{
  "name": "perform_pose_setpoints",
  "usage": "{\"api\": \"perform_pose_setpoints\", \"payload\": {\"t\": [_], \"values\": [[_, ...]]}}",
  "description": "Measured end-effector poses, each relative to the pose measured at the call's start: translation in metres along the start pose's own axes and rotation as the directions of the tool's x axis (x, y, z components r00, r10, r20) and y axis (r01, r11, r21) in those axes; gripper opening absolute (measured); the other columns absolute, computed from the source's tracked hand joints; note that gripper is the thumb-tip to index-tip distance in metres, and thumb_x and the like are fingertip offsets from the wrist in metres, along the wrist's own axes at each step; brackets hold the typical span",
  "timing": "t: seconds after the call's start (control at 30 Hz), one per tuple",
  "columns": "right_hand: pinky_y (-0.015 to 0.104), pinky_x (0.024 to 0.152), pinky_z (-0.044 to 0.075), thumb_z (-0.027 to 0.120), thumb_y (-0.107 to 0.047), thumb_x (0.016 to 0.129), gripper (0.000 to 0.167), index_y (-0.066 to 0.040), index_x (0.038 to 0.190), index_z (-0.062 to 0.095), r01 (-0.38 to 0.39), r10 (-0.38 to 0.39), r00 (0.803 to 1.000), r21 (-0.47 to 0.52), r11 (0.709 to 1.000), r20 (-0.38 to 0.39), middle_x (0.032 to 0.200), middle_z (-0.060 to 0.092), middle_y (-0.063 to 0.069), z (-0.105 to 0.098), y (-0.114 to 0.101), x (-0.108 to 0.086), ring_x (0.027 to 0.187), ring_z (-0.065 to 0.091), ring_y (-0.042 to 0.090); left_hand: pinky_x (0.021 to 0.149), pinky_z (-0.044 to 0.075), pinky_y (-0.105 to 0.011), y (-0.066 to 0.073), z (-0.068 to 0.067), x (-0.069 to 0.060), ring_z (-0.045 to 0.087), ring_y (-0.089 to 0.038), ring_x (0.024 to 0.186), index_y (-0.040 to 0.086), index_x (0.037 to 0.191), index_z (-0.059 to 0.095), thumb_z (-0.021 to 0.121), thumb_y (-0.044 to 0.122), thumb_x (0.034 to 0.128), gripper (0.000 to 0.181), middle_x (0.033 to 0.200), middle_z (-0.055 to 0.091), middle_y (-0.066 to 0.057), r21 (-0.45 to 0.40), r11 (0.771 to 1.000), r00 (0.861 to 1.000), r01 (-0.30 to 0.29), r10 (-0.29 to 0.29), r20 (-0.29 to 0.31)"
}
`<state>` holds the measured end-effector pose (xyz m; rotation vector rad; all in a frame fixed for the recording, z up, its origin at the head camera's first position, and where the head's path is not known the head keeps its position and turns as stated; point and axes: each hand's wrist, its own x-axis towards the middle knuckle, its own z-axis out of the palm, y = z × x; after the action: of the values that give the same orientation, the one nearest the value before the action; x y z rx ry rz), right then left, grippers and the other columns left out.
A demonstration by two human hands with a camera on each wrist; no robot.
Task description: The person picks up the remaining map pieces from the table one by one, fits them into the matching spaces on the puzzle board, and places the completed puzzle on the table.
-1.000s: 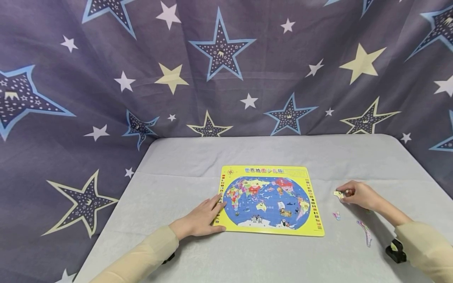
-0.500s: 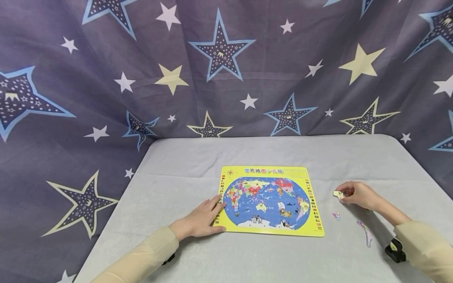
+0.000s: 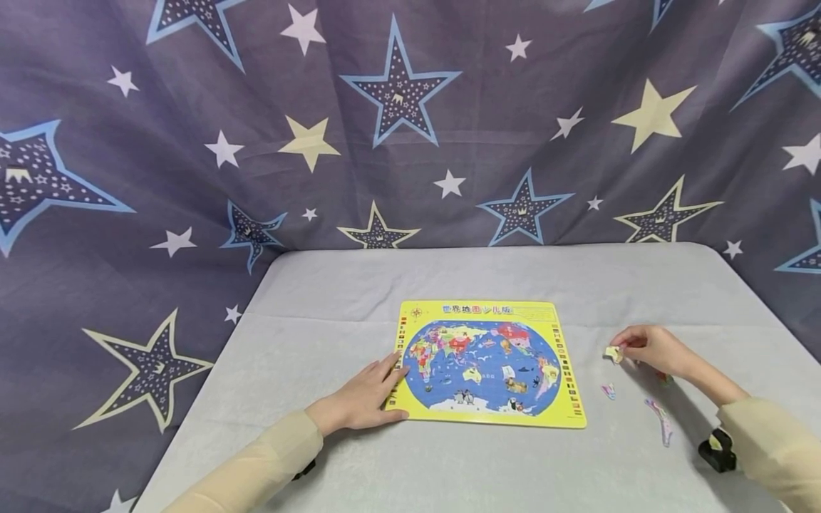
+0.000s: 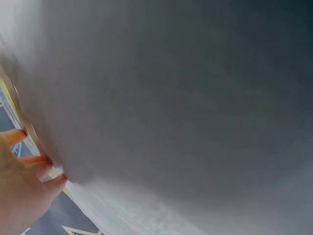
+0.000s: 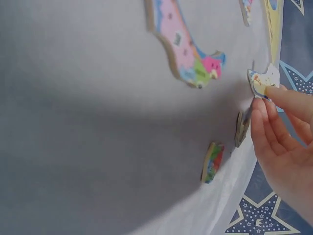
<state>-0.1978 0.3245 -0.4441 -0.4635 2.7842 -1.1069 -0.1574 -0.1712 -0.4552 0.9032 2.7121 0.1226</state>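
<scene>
A yellow-bordered world map puzzle board (image 3: 559,417) lies flat on the table. My left hand (image 3: 362,399) rests on its left edge, fingers spread and fairly straight; the left wrist view catches the fingertips (image 4: 59,180) along that edge. To the right of the board, my right hand (image 3: 657,350) pinches a small yellow-and-white puzzle piece (image 3: 613,354) between thumb and fingers. The right wrist view shows this puzzle piece (image 5: 264,81) tilted at the fingertips. Nearer me lie a small pink-and-blue piece (image 3: 608,391) and a long pink piece (image 3: 659,422).
Under the right hand a red-and-green piece (image 5: 212,162) lies on the cloth, beside another piece (image 5: 242,128) seen nearly edge-on. The grey cloth-covered table (image 3: 333,292) meets a star-patterned curtain (image 3: 449,128) at the back and sides.
The fingers of my right hand have shifted a little on the yellow-and-white piece, and more of the red-and-green piece shows beneath the hand. My left hand stays on the board.
</scene>
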Motion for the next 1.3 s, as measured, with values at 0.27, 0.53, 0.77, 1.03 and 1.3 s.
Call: {"api": "perform_pose_setpoints", "payload": {"t": [0.27, 0.53, 0.77, 1.03, 1.3], "values": [[0.025, 0.054, 0.049, 0.057, 0.001, 0.08, 0.013, 0.007, 0.09, 0.063, -0.026, 0.025, 0.999, 0.005, 1.0, 0.035, 0.079, 0.061, 0.008, -0.002, -0.004, 0.001, 0.065, 0.057, 0.007, 0.107, 0.017, -0.039, -0.001, 0.0, 0.0, 0.013, -0.024, 0.134, 0.009, 0.141, 0.022, 0.038, 0.063, 0.0829, 0.081, 0.147, 0.007, -0.014, -0.01, 1.0, 1.0, 0.009, -0.009, 0.004], [0.026, 0.056, 0.05, 0.056, -0.002, 0.082, 0.018, 0.009, 0.096, 0.061, -0.065, 0.064, 0.998, 0.05, 0.997, 0.023, 0.083, 0.062, 0.012, -0.004, -0.009, 0.005, 0.067, 0.059, 0.012, 0.107, 0.017, -0.039, -0.001, 0.002, -0.001, 0.014, -0.025, 0.133, 0.009, 0.141, 0.023, 0.038, 0.063, 0.0827, 0.081, 0.147, 0.008, -0.014, -0.02, 1.0, 1.0, 0.017, -0.017, 0.001], [0.026, 0.055, 0.049, 0.057, -0.002, 0.082, 0.02, 0.01, 0.098, 0.06, -0.085, 0.083, 0.996, 0.092, 0.992, 0.021, 0.083, 0.063, 0.013, -0.002, -0.016, 0.006, 0.067, 0.059, 0.009, 0.107, 0.017, -0.039, -0.001, 0.002, 0.0, 0.013, -0.024, 0.134, 0.009, 0.141, 0.022, 0.038, 0.063, 0.0828, 0.081, 0.147, 0.008, -0.014, -0.017, 1.0, 1.0, 0.012, -0.013, -0.008], [0.027, 0.061, 0.052, 0.057, -0.006, 0.084, 0.023, 0.01, 0.1, 0.06, -0.079, 0.073, 0.996, 0.127, 0.989, 0.048, 0.086, 0.063, 0.014, 0.006, -0.023, 0.009, 0.071, 0.062, 0.015, 0.107, 0.017, -0.039, -0.001, 0.003, 0.0, 0.013, -0.024, 0.134, 0.009, 0.141, 0.023, 0.038, 0.063, 0.0826, 0.081, 0.147, 0.009, -0.015, -0.018, 1.0, 1.0, 0.007, -0.007, -0.009], [0.028, 0.064, 0.052, 0.057, -0.006, 0.084, 0.025, 0.011, 0.102, 0.06, -0.094, 0.082, 0.993, 0.16, 0.983, 0.084, 0.088, 0.064, 0.016, 0.013, -0.034, 0.015, 0.073, 0.062, 0.017, 0.107, 0.017, -0.039, -0.001, 0.003, 0.001, 0.013, -0.024, 0.134, 0.009, 0.141, 0.023, 0.039, 0.062, 0.0828, 0.08, 0.147, 0.008, -0.014, -0.02, 1.0, 1.0, 0.009, -0.009, -0.004]]}}
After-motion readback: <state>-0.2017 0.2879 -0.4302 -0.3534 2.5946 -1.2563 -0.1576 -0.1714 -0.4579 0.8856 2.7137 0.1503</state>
